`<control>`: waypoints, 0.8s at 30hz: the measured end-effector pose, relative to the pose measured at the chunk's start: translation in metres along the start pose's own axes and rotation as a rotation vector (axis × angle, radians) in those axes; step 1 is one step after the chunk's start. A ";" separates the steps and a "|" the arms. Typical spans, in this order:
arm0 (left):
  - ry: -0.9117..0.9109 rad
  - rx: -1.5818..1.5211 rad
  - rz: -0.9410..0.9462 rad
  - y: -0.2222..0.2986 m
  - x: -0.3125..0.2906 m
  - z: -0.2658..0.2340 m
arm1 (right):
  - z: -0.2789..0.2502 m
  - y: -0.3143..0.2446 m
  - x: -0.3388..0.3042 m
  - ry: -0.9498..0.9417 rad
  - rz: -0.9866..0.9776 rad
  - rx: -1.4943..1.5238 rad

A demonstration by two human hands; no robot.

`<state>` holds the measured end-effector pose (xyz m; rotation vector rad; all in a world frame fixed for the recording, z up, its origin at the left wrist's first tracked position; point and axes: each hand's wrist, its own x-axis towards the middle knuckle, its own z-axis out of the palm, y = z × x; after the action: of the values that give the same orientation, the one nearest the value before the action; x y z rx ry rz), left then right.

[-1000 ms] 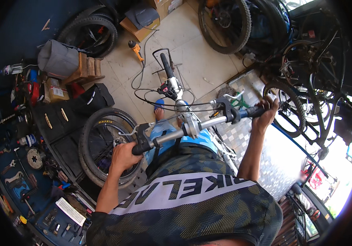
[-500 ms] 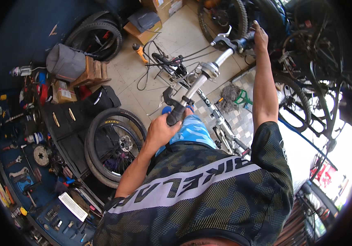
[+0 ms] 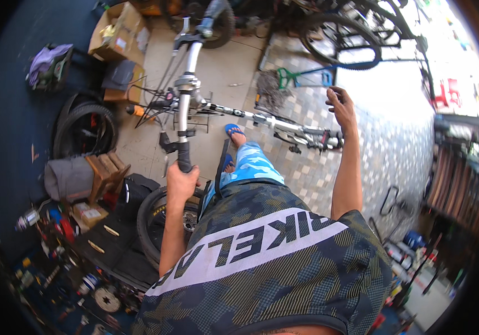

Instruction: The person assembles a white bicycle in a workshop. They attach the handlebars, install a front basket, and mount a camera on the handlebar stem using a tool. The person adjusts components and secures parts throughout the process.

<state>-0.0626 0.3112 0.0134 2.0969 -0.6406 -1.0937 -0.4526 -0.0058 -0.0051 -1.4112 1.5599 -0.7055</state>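
My left hand (image 3: 182,181) is wrapped round the black grip (image 3: 184,156) at the near end of a silver handlebar (image 3: 183,111). The handlebar belongs to a white bicycle frame (image 3: 284,125), which stretches away to the right past my feet. At the bar's far end is a brake lever (image 3: 186,38) beside another grip (image 3: 212,15). My right hand (image 3: 341,109) is raised off the bicycle, fingers loosely bent and apart, with nothing visible in them. Cables hang in loops left of the bar.
A wheel with a tyre (image 3: 151,223) stands close to my left leg. Farther left are a wooden crate (image 3: 105,176), spare tyres (image 3: 86,131) and a cardboard box (image 3: 119,33). Parked bicycles (image 3: 343,42) line the far right, near a green-and-blue stand (image 3: 301,77).
My right hand has let go of the far grip and moved toward the right. The view has turned right; the handlebar now points more straight ahead, my left hand still on its grip.
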 end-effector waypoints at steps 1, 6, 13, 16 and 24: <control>-0.024 0.009 -0.016 -0.002 -0.002 -0.003 | -0.013 0.015 -0.020 0.048 0.033 0.007; -0.046 0.068 0.007 -0.016 0.001 -0.027 | -0.063 0.080 -0.105 0.220 0.128 -0.106; -0.003 0.034 -0.033 -0.016 -0.005 -0.020 | -0.090 0.152 -0.181 0.357 0.096 -0.233; 0.080 0.152 0.112 -0.022 -0.003 -0.016 | -0.104 0.177 -0.190 0.384 0.141 -0.202; 0.363 0.606 0.076 -0.026 0.005 -0.007 | -0.159 0.186 -0.162 0.328 0.175 -0.071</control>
<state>-0.0512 0.3271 -0.0061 2.6632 -0.9405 -0.4774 -0.6870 0.1633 -0.0572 -1.2343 1.9540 -0.8112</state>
